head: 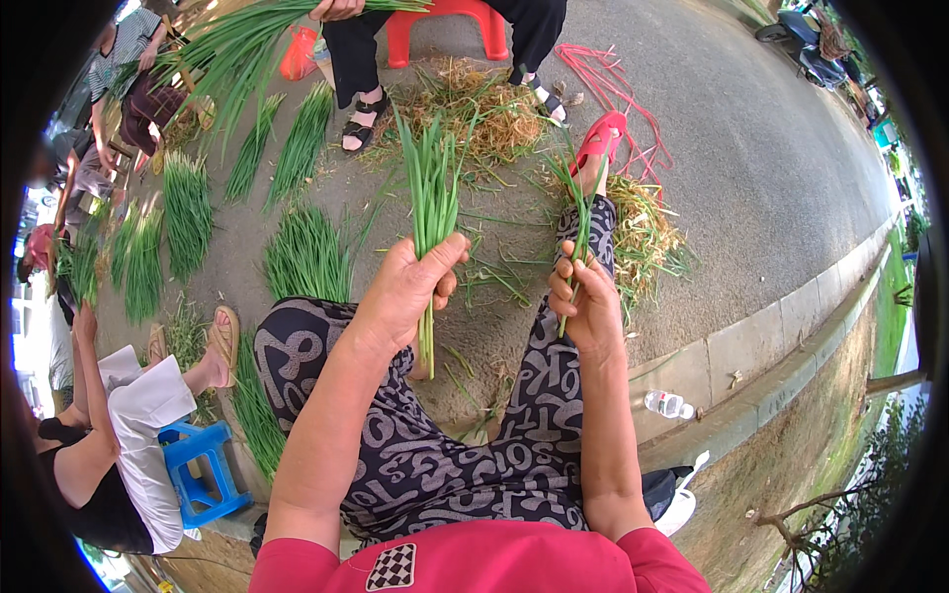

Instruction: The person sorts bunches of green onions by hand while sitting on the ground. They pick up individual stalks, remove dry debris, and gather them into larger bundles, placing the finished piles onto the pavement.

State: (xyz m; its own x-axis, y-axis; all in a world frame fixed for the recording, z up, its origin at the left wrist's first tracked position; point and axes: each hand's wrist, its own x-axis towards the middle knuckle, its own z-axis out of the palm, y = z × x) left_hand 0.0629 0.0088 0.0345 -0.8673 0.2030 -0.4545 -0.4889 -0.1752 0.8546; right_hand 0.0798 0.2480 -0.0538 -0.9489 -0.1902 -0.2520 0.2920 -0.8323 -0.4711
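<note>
My left hand (411, 293) is closed around an upright bunch of garlic chives (432, 185). The green leaves fan out above the fist, and the pale cut ends hang below it. To its right, my right hand (593, 300) pinches a few thin strands (582, 222) between thumb and fingers, with their lower ends pointing towards my lap. Both hands are above my patterned trousers (460, 474). On the ground beyond my left knee lies a thick bundle of chives (308, 256), partly hidden by the knee.
A person on a red stool (447, 30) faces me, holding long chives (245, 44). Trimmed dry leaves (474, 111) lie between us; another heap (645, 237) lies beside my right leg. Pink cords (615, 89), a plastic bottle (667, 405) and a blue stool (200, 471) are around. Others sit at left.
</note>
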